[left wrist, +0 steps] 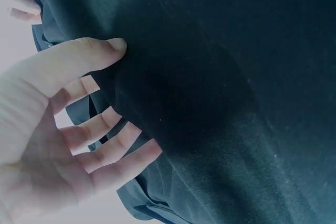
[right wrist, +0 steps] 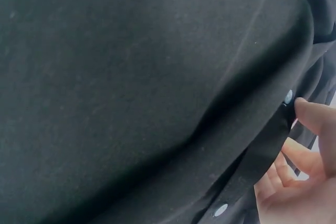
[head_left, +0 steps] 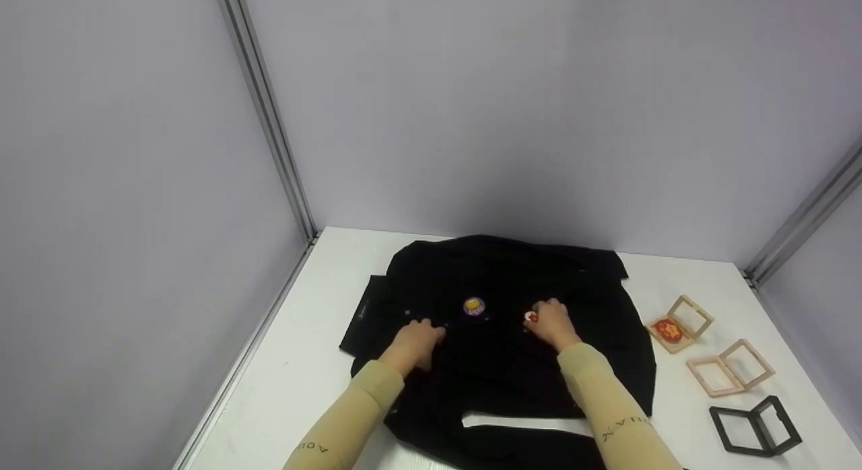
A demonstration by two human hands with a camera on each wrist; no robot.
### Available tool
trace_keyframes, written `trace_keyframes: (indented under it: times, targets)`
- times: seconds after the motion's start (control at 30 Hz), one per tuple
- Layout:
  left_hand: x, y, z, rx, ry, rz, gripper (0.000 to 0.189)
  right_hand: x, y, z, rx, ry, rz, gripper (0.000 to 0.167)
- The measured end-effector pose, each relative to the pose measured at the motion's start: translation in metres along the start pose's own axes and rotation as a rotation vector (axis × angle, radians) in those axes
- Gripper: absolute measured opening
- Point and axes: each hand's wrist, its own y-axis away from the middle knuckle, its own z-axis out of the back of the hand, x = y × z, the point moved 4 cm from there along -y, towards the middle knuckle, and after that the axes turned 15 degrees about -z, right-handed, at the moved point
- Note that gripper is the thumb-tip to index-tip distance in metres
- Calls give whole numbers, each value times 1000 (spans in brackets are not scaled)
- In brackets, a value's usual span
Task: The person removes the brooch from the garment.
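Note:
A black garment [head_left: 498,369] with snap buttons lies spread out, folded in places. My left hand [head_left: 416,341] is on its left part; in the left wrist view the thumb [left wrist: 100,53] lies on top of the cloth while the other fingertips are hidden beneath its edge. A round purple and yellow badge [head_left: 474,306] is on the cloth between my hands. At the fingertips of my right hand [head_left: 553,323] I pinch a small red and white badge [head_left: 531,317], partly covered. In the right wrist view the thumb is beside a snap button [right wrist: 288,96], and the cloth hides the badge.
The garment covers much of a white table [head_left: 269,376]. To the right stand a wooden case [head_left: 700,318] with an orange-red star badge [head_left: 669,330], another open wooden case [head_left: 717,392] and an open black case [head_left: 734,450]. Grey-white panels [head_left: 471,120] enclose the table.

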Motion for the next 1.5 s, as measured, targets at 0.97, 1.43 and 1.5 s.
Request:
trace_keyframes:
  times: [0.97,1.43,1.5]
  targets:
    - [-4,2,2,-12,21,-3,60,-10,-9,5,-48,110,129,32]
    - [-2,0,2,-3,31,8,57,13,13,37,-54,164,152,34]
    - [-2,0,1,0,29,10,58,14,13,39,-58,172,157,34]
